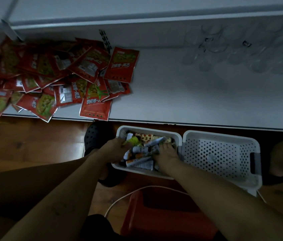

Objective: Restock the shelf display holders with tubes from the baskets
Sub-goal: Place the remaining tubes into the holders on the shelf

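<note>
A white perforated basket [177, 136] on the floor is full of several tubes [141, 150] and small packs. Both my hands are down inside it. My left hand [115, 148] curls its fingers around a yellow-green tube [133, 140] at the basket's left side. My right hand [166, 153] lies on the pile at the right side, fingers bent around grey tubes. A second white perforated basket [222, 153] stands just to the right, nearly bare. Clear plastic display holders [227, 49] sit at the back right of the white shelf [172, 94].
A heap of red snack packets [54, 75] covers the shelf's left part and overhangs its front edge. My feet in dark sandals [93, 136] flank the baskets. A red stool [154, 214] and a white cable [128, 193] are below on the wooden floor.
</note>
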Demonstrator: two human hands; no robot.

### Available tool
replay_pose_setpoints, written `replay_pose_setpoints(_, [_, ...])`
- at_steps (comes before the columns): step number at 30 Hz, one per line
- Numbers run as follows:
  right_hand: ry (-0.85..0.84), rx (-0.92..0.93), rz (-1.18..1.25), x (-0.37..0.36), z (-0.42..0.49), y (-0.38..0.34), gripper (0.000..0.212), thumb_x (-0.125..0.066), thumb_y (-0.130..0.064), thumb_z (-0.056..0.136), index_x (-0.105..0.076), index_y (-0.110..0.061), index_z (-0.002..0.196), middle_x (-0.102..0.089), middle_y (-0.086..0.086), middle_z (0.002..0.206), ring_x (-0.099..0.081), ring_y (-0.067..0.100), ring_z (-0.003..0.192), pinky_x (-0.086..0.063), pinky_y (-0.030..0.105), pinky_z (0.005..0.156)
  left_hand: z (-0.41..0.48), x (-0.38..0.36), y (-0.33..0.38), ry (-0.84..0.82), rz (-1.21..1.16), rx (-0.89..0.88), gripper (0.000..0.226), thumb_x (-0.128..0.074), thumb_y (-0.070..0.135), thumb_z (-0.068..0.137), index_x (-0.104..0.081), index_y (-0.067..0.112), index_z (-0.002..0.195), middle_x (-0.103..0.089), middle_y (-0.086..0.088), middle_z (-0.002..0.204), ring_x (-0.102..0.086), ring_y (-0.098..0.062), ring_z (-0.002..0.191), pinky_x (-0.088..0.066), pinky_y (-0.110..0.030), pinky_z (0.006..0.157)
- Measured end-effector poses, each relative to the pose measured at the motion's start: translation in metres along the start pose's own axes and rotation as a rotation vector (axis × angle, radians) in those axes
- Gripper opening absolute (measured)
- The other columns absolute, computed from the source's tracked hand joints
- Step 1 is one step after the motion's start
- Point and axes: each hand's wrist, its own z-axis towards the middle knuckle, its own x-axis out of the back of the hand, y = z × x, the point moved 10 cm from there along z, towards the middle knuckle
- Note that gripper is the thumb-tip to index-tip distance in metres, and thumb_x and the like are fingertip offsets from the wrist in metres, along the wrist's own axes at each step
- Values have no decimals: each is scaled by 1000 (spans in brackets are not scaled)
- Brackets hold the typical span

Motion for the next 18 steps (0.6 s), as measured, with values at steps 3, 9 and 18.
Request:
replay_pose_setpoints(3, [-42,5,14,-2,1,0,60,-41,-40,99,-21,-17,151,-7,17,158,-10,37,143,-8,45,116,7,0,-5,-4,65,5,32,-49,45,94,-59,15,88,-63,-7,82,-63,-21,73,-43,-24,55])
replay_pose_setpoints(9, [-188,59,58,-5,-9,8,59,-43,-45,94,-41,-13,143,-4,23,157,7,42,144,8,57,114,11,5,-7,52,167,30,41,-48,51,93,-63,13,92,-61,-5,89,-63,-26,92,-41,-26,67])
replay_pose_setpoints(18, [-129,80,283,6,-14,12,75,-36,-79,80,-60,-25,127,-36,13,147,-29,32,133,-23,48,108,-1,4,4,-77,222,-27,45,-40,56,90,-62,22,109,-63,-5,100,-53,-9,69,-33,-15,48])
